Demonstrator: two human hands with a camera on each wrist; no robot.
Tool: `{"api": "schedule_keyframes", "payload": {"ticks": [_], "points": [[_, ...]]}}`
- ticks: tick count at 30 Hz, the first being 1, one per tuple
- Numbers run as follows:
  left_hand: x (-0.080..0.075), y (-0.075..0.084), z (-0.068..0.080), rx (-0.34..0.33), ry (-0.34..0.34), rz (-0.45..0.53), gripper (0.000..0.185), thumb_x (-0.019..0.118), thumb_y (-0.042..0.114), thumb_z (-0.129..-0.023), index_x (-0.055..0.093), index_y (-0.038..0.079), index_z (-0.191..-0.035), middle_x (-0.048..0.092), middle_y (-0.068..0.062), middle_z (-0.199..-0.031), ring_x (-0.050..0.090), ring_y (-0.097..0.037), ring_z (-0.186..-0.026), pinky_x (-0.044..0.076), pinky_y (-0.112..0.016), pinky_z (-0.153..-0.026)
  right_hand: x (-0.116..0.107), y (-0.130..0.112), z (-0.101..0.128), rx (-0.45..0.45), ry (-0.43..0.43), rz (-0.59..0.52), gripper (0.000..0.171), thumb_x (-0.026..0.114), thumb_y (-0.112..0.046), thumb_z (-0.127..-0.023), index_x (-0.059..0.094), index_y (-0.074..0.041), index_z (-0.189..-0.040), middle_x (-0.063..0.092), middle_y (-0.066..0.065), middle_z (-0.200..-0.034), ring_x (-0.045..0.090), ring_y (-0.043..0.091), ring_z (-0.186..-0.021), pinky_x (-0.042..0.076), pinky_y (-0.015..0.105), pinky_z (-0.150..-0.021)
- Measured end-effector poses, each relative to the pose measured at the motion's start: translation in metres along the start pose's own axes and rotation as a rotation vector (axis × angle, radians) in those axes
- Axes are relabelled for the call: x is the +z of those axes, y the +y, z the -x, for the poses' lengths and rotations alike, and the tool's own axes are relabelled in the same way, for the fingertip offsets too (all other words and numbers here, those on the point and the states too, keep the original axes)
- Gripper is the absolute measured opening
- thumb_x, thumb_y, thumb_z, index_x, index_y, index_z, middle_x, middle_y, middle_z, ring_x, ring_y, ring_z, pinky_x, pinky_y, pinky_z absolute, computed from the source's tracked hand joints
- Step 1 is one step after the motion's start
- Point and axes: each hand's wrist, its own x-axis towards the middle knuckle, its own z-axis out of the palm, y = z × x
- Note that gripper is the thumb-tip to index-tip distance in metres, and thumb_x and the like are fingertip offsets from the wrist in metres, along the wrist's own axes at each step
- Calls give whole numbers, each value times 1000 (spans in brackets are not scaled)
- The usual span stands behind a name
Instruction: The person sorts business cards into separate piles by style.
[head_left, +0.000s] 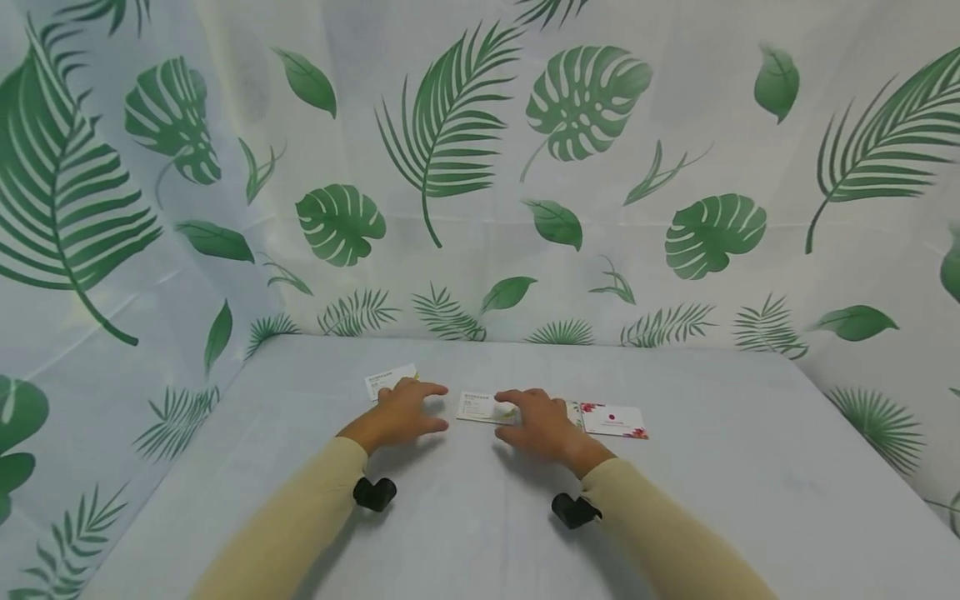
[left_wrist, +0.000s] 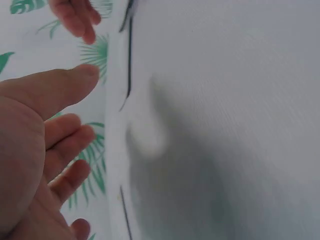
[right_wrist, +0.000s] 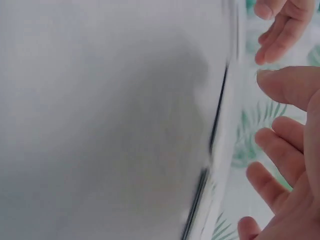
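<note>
Head view: right hand (head_left: 542,425) touches middle card (head_left: 480,407); left hand (head_left: 402,413) beside.

Two bare hands in long pale-yellow sleeves, a small black camera strapped under each wrist.

The left hand (head_left: 401,414) and the right hand (head_left: 542,425) are uncovered — no gloves, rings or watch show in any view. Each forearm wears a plain pale-yellow, soft-looking fabric sleeve, the left sleeve (head_left: 292,517) and the right sleeve (head_left: 660,533), smooth, without print or visible seams, ending in a simple cuff just behind the hand. Below each cuff sits a small matte-black, rounded wrist camera unit — the left unit (head_left: 374,493) and the right unit (head_left: 574,510) — with a blunt, lobed outline. No cables or markings can be made out on either unit.
</note>
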Motion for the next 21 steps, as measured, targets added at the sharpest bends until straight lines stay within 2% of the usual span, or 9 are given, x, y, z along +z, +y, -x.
{"api": "schedule_keyframes", "payload": {"ticks": [5,10,13,16,21], "points": [[-15,-20,43,18,-36,105,53,76,30,-90,61,16,-139,52,-8,-143,40,-30,-138,21,-61,-109,6,-13,18,-101,-55,-51,58,75,-29,-88,57,-12,-141,57,9,-140,47,32,-132,29,60,-99],[-32,-42,88,3,-40,159,50,76,32,-90,63,15,-135,52,-10,-141,41,-35,-136,18,-66,-108,19,-35,31,-194,-117,-95,60,75,-30,-86,57,-10,-141,57,8,-140,46,30,-133,28,61,-101],[-40,-55,112,-13,-42,174,50,76,34,-89,64,14,-134,53,-12,-139,42,-38,-134,16,-71,-106,30,-53,34,-240,-166,-100,61,75,-32,-86,57,-12,-141,58,4,-140,45,28,-133,29,57,-101],[-46,-70,133,-63,-65,202,50,76,35,-89,65,13,-133,55,-13,-137,43,-42,-133,16,-76,-102,42,-71,36,-275,-206,-95,60,75,-36,-87,58,-15,-141,58,-3,-138,46,23,-131,32,51,-99],[-51,-92,163,-200,-114,269,47,76,34,-88,68,10,-128,61,-12,-131,48,-43,-127,35,-67,-98,52,-87,38,-292,-244,-76,58,75,-38,-87,59,-19,-139,58,-10,-136,46,18,-129,33,45,-98]]}}
